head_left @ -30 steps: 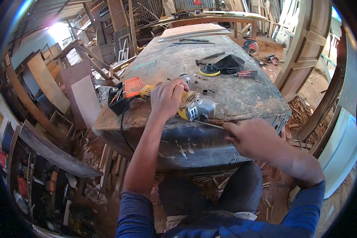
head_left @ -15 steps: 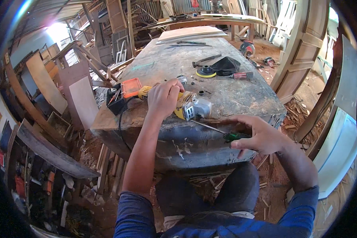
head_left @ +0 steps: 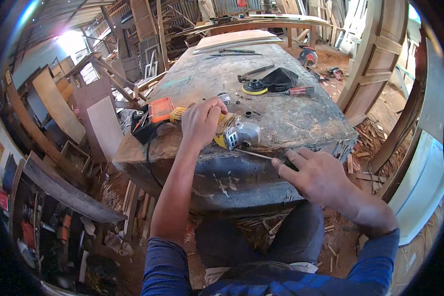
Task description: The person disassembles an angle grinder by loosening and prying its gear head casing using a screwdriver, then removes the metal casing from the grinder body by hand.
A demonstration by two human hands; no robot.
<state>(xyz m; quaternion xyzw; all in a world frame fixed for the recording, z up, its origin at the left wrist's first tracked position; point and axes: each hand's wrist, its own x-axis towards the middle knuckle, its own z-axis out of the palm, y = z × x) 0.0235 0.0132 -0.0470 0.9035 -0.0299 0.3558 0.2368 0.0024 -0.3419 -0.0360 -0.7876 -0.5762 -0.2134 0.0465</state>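
Observation:
My left hand [head_left: 201,122] is wrapped round the yellow body of an angle grinder [head_left: 242,134], which lies on its side at the near edge of the workbench [head_left: 202,79]. The grinder's silver gear head points right. In my right hand [head_left: 314,172] is the dark green handle of a screwdriver [head_left: 257,155]. Its thin shaft reaches left, and the tip meets the lower side of the grinder's head; the exact contact point is too small to make out. Several small dark parts, among them a ring [head_left: 248,113], lie just beyond the grinder.
Farther back on the bench are a yellow-edged backing pad [head_left: 255,88], a black dust bag [head_left: 281,79], a red-handled screwdriver [head_left: 301,91] and a hammer [head_left: 255,73]. An open orange-lidded box [head_left: 161,109] stands at left. A wooden door frame [head_left: 372,64] leans at right.
My right hand has turned over and its fingers have closed round the screwdriver handle, which was more loosely held before. My left hand and the grinder have hardly moved.

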